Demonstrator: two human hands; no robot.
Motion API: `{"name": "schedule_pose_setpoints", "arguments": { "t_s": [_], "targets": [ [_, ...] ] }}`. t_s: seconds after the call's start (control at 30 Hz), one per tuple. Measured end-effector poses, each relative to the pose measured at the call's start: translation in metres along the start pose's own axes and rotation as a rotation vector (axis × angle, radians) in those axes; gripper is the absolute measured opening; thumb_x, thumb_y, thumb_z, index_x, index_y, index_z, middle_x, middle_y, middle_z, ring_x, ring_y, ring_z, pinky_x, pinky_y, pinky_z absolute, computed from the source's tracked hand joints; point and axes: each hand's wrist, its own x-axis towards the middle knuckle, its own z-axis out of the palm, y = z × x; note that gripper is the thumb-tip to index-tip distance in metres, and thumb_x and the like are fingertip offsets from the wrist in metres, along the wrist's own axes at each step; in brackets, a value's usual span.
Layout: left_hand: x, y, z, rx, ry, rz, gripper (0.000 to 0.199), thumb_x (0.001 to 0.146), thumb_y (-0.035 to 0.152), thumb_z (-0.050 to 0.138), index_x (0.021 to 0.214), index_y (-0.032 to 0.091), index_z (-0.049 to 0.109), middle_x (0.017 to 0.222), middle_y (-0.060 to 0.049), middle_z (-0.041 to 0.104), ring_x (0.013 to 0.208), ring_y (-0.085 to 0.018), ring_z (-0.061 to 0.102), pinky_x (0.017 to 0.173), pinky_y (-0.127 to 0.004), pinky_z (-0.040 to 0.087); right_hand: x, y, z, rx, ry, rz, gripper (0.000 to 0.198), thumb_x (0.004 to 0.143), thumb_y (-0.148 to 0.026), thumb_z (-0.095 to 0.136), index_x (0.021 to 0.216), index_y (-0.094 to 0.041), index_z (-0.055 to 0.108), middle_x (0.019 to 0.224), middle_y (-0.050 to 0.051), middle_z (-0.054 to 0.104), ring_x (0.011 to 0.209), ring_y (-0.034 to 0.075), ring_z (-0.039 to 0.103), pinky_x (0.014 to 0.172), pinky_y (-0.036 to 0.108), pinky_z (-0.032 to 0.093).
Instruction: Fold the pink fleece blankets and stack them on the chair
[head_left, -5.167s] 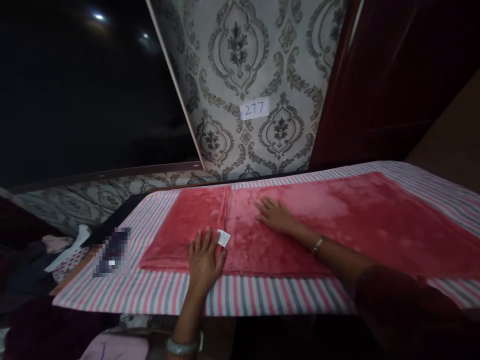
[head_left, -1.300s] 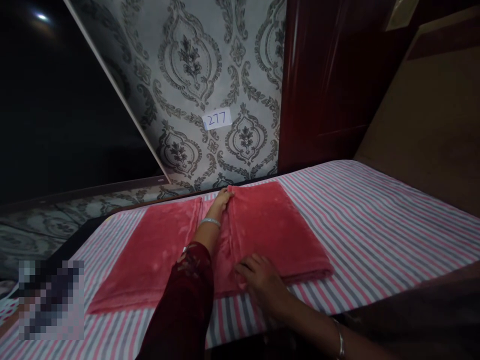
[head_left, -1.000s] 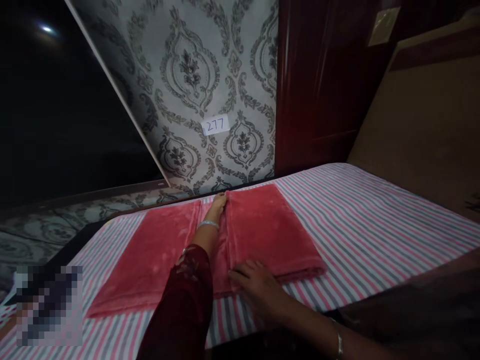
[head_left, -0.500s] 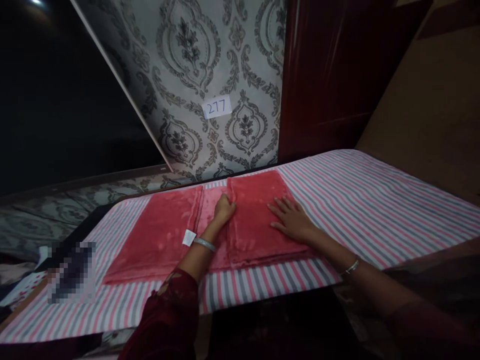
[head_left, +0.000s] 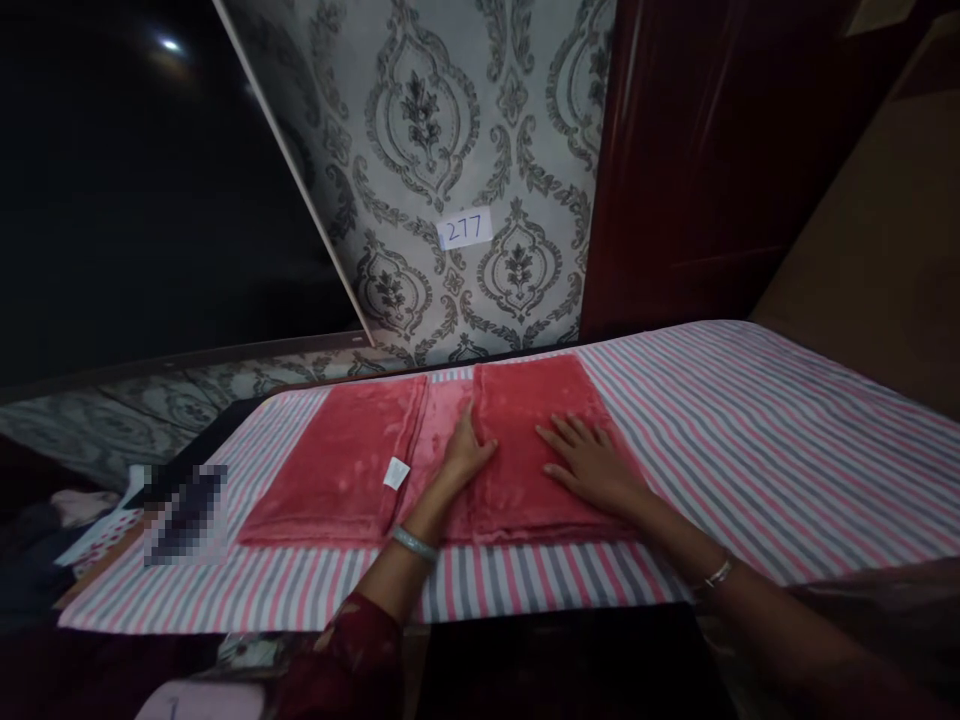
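On the striped sheet (head_left: 750, 420), which is woven in pink, grey and white bands and is stretched flat over the bed, a red plush blanket (head_left: 345, 470) is laid out near the far edge. Its surface is soft and velvety, with a short pile that catches the dim light, and its shape is a wide rectangle with both ends folded inward, so that a thinner, paler strip is left in the middle. A small white label (head_left: 397, 472) is seen on the edge of the left fold. The left hand (head_left: 466, 455) is placed at the inner edge of the right fold, its fingers loosely bent against the cloth; whether the edge is pinched or only touched cannot be told. The right hand (head_left: 589, 465) is laid flat on top of the right fold, with fingers spread and nothing grasped. A thin bangle is worn on each wrist. Behind the bed, grey wallpaper (head_left: 450, 130) with a damask ornament is seen, and a paper tag (head_left: 465, 229) marked 277 is stuck on it.
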Motion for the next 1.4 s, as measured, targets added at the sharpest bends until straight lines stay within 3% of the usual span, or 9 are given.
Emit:
{"name": "schedule_pose_setpoints", "arguments": {
  "t_s": [0.17,0.27,0.37,0.47,0.63,0.83,1.07,1.3,1.4],
  "targets": [
    [-0.029,-0.005,0.004,0.015,0.002,0.026,0.078,0.065,0.013,0.074,0.139,0.015,0.051,0.15,-0.018,0.05,0.145,-0.033,0.041,0.123,-0.045,0.028,0.0,-0.011,0.005,-0.009,-0.032,0.009,0.062,0.099,-0.055,0.047,0.157,-0.033,0.039,0.165,0.011,0.031,0.151,0.038,0.025,0.115,0.067,0.022],
    [-0.043,-0.009,0.005,-0.019,0.017,0.039,0.078,0.067,0.015,0.071,0.141,0.017,0.049,0.153,-0.015,0.049,0.145,-0.03,0.041,0.124,-0.044,0.027,0.02,-0.006,-0.014,0.062,-0.046,0.001,0.053,0.098,-0.045,0.051,0.148,-0.027,0.052,0.154,0.013,0.049,0.142,0.036,0.042,0.115,0.06,0.028],
    [-0.059,-0.011,0.002,-0.006,0.011,0.026,0.082,0.067,0.018,0.07,0.145,0.017,0.046,0.153,-0.015,0.049,0.144,-0.03,0.043,0.123,-0.044,0.028,0.062,0.0,-0.034,0.191,0.017,-0.006,0.045,0.098,-0.031,0.049,0.14,-0.02,0.061,0.142,0.014,0.061,0.131,0.029,0.055,0.115,0.045,0.035],
    [-0.075,-0.01,-0.003,0.061,-0.012,0.023,0.085,0.069,0.022,0.069,0.149,0.013,0.042,0.153,-0.019,0.049,0.142,-0.032,0.046,0.121,-0.047,0.033,0.115,0.006,-0.039,0.294,0.03,0.032,0.047,0.097,-0.024,0.045,0.142,-0.017,0.059,0.145,0.012,0.058,0.135,0.026,0.052,0.114,0.039,0.038],
    [-0.097,-0.01,-0.007,0.159,-0.088,0.04,0.089,0.074,0.029,0.064,0.156,0.012,0.033,0.157,-0.018,0.045,0.146,-0.031,0.042,0.122,-0.047,0.032,0.191,0.02,-0.025,0.315,-0.003,0.117,0.051,0.099,-0.021,0.042,0.148,-0.015,0.053,0.147,0.013,0.057,0.134,0.025,0.055,0.11,0.037,0.043],
    [-0.111,-0.017,-0.004,0.181,-0.139,-0.01,0.085,0.078,0.02,0.056,0.159,0.021,0.032,0.16,-0.01,0.043,0.146,-0.026,0.042,0.122,-0.043,0.034,0.246,0.02,0.002,0.326,-0.078,0.155,0.047,0.099,-0.031,0.047,0.14,-0.014,0.061,0.141,0.014,0.062,0.128,0.025,0.059,0.102,0.032,0.046],
    [-0.115,-0.02,-0.01,0.104,-0.169,-0.071,0.081,0.08,0.015,0.051,0.159,0.025,0.034,0.163,-0.005,0.037,0.151,-0.022,0.034,0.125,-0.043,0.03,0.278,0.012,0.016,0.364,-0.103,0.134,0.029,0.09,-0.026,0.055,0.097,-0.013,0.08,0.092,0.008,0.078,0.087,0.021,0.069,0.078,0.026,0.05],
    [-0.116,-0.024,-0.028,0.195,-0.133,-0.048,0.081,0.081,0.018,0.053,0.159,0.025,0.033,0.159,-0.007,0.045,0.144,-0.026,0.045,0.12,-0.045,0.039,0.276,-0.008,0.017,0.336,-0.067,0.121,0.028,0.095,-0.022,0.053,0.106,-0.014,0.077,0.109,0.009,0.077,0.101,0.021,0.069,0.085,0.024,0.048],
    [-0.112,-0.014,-0.036,0.32,-0.036,0.007,0.077,0.084,0.026,0.056,0.158,0.024,0.036,0.155,-0.013,0.049,0.141,-0.033,0.048,0.115,-0.052,0.042,0.266,-0.016,0.011,0.3,-0.057,0.109,0.034,0.099,-0.026,0.05,0.123,-0.015,0.071,0.125,0.012,0.072,0.115,0.024,0.065,0.096,0.029,0.047]
  ]
}}
